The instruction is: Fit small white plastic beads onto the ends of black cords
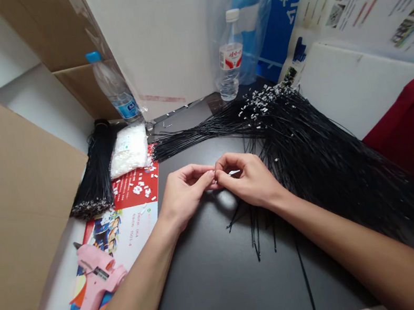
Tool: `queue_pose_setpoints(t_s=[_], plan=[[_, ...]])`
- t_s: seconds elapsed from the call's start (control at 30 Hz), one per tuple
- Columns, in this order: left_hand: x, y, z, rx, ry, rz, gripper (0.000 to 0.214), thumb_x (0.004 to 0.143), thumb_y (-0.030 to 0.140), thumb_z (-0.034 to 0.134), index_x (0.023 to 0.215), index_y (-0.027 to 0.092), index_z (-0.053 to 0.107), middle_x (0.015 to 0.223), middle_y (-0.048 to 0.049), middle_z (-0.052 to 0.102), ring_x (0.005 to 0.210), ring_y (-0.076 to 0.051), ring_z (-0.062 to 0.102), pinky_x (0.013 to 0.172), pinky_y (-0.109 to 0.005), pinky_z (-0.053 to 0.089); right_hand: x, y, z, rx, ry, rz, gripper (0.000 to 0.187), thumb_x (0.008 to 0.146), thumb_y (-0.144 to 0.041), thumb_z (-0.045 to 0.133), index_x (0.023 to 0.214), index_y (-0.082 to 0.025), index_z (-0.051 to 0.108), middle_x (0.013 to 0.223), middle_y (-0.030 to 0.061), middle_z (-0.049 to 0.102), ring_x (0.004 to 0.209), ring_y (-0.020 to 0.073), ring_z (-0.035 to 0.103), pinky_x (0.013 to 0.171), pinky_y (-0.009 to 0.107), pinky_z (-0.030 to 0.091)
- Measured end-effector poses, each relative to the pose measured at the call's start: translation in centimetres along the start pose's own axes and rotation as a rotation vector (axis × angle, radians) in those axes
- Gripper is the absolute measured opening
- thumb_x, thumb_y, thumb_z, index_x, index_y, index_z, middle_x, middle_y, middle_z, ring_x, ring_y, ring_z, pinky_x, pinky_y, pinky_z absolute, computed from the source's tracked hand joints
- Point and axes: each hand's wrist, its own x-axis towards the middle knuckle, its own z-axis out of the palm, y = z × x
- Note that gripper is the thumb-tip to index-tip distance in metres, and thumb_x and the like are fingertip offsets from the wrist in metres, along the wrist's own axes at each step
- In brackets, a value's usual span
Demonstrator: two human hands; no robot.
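Over the middle of the dark table my left hand (186,189) and my right hand (246,177) meet at the fingertips. Both are closed in a pinch, thumb against fingers. Whatever sits between the fingertips is too small and too covered to name. Close to my right hand lies a big heap of thin black cords (311,158), with small white pieces (265,99) at its far end. A narrower bundle of black cords (196,136) stretches behind my hands. A few loose cord ends (255,237) stick out below my right wrist.
Left of my hands are a bag of white pieces (129,150), a printed sheet (146,230) with scattered bits, a tied black bundle (95,169) and a pink glue gun (95,292). Two bottles, one blue-capped (115,91), one white-capped (231,60), stand behind. Cardboard (18,199) rises at left.
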Motion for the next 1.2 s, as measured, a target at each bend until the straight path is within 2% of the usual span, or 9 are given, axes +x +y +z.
queue_pose_setpoints(t_s=[0.23, 0.37, 0.53, 0.7, 1.1, 1.2], plan=[[0.00, -0.03, -0.01, 0.102, 0.016, 0.058, 0.019, 0.071, 0.028, 0.079, 0.082, 0.013, 0.075, 0.074, -0.0052, 0.075, 0.067, -0.016, 0.068, 0.072, -0.031, 0.056, 0.02, -0.06, 0.12, -0.004, -0.003, 0.000, 0.010, 0.076, -0.022, 0.058, 0.070, -0.017, 0.063, 0.069, 0.0028, 0.070, 0.066, 0.0144, 0.066, 0.058, 0.022, 0.049], [-0.06, -0.06, -0.04, 0.017, 0.022, 0.006, 0.018, 0.070, 0.026, 0.080, 0.081, 0.013, 0.075, 0.076, -0.0050, 0.075, 0.068, -0.015, 0.069, 0.076, -0.032, 0.058, 0.02, 0.04, 0.18, 0.008, -0.005, 0.012, 0.011, 0.078, -0.024, 0.059, 0.073, -0.016, 0.065, 0.072, 0.0037, 0.071, 0.068, 0.0149, 0.066, 0.059, 0.023, 0.051], [0.03, 0.17, -0.53, -0.075, -0.026, -0.042, 0.024, 0.068, 0.029, 0.084, 0.084, 0.013, 0.076, 0.080, -0.0055, 0.076, 0.070, -0.014, 0.070, 0.081, -0.033, 0.058, 0.12, -0.13, -0.14, 0.030, -0.020, 0.015, 0.014, 0.080, -0.027, 0.062, 0.075, -0.015, 0.067, 0.075, 0.0043, 0.071, 0.070, 0.0150, 0.066, 0.059, 0.022, 0.051], [0.10, 0.53, -0.85, -0.084, -0.067, -0.044, 0.024, 0.069, 0.026, 0.084, 0.088, 0.014, 0.078, 0.086, -0.0060, 0.077, 0.073, -0.014, 0.071, 0.083, -0.032, 0.058, 0.18, 0.06, -0.27, 0.041, -0.023, 0.019, 0.016, 0.082, -0.029, 0.061, 0.076, -0.016, 0.067, 0.077, 0.0046, 0.070, 0.071, 0.0154, 0.066, 0.060, 0.024, 0.051], [0.23, 0.31, -0.59, 0.015, -0.044, 0.001, 0.022, 0.070, 0.027, 0.081, 0.087, 0.013, 0.075, 0.081, -0.0046, 0.075, 0.067, -0.014, 0.069, 0.074, -0.030, 0.057, 0.35, 0.32, -0.54, 0.022, -0.029, 0.006, 0.015, 0.078, -0.030, 0.060, 0.072, -0.016, 0.064, 0.072, 0.0031, 0.066, 0.069, 0.0149, 0.062, 0.058, 0.024, 0.048], [0.27, 0.01, -0.30, -0.045, -0.034, -0.045, 0.017, 0.072, 0.022, 0.079, 0.084, 0.012, 0.074, 0.080, -0.0045, 0.075, 0.069, -0.013, 0.070, 0.078, -0.029, 0.057, 0.38, 0.57, -0.32, 0.020, -0.019, 0.008, 0.015, 0.077, -0.029, 0.059, 0.070, -0.016, 0.063, 0.071, 0.0022, 0.065, 0.067, 0.0136, 0.060, 0.059, 0.024, 0.048]])
